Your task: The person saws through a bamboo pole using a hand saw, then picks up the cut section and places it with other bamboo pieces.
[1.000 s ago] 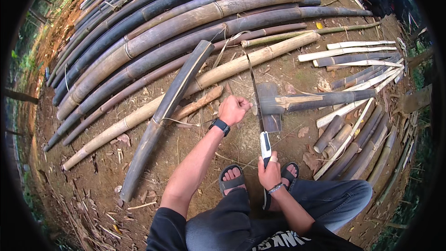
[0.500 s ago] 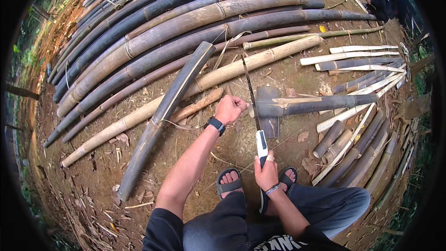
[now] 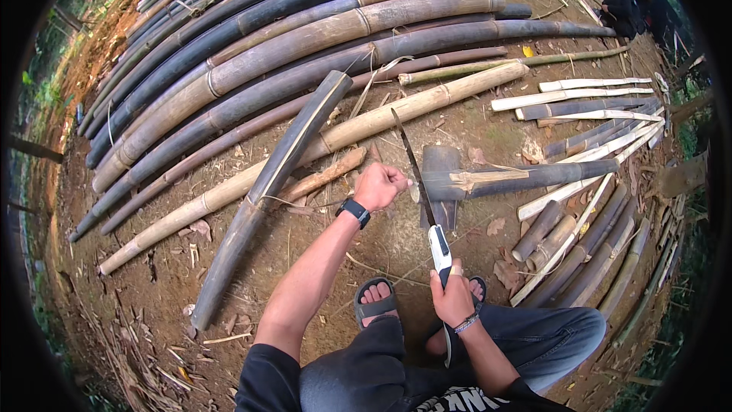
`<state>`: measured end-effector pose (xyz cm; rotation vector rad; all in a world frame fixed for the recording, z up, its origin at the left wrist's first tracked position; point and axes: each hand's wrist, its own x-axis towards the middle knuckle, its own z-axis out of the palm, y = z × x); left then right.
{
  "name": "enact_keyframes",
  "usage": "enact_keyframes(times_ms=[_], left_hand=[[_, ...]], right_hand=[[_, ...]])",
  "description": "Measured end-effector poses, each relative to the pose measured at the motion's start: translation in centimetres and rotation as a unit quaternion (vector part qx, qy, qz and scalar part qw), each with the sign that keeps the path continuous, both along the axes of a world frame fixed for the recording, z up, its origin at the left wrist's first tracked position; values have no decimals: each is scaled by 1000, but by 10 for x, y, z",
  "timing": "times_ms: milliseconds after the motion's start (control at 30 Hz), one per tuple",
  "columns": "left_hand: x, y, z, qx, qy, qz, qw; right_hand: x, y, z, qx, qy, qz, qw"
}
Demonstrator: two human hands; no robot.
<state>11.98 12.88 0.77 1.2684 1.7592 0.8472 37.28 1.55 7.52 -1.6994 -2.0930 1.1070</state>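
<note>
A person's right hand (image 3: 454, 296) is clenched around a white-handled handsaw (image 3: 439, 246), its blade (image 3: 422, 194) crossing the end of a dark bamboo pole (image 3: 545, 176) laid over a bamboo piece (image 3: 441, 156). The left hand (image 3: 383, 186) curls beside that end, its grasp unclear. Partly cropped white lettering (image 3: 460, 400) marks the black shirt (image 3: 267, 378).

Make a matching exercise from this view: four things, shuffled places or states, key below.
Things
1. saw
2. watch
3. bracelet
4. pale pole

Places or states
A. worn on the right arm
B. crossed by a dark pole
C. held in the right grip
D. worn on the left arm

Pairs: 1-C, 2-D, 3-A, 4-B
</note>
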Motion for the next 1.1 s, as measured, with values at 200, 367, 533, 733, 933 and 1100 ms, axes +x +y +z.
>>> enact_keyframes(times_ms=[200,367,533,733,933,1100], left_hand=[[6,-11,2,0,15,-1,1000],[8,-16,-4,6,-8,33,999],[5,-1,-1,5,-18,40,999],[4,-7,-6,-2,-43,34,998],[3,-4,-1,-3,-39,24,999],[4,-4,-2,12,-34,40,999]], right_hand=[[2,7,2,-115,76,-57,989],[-20,31,3,-5,133,-61,989],[-21,13,-6,82,67,-89,990],[-17,-4,-24,56,43,-65,995],[-16,5,-28,25,8,-38,999],[-9,3,-11,32,52,-66,996]])
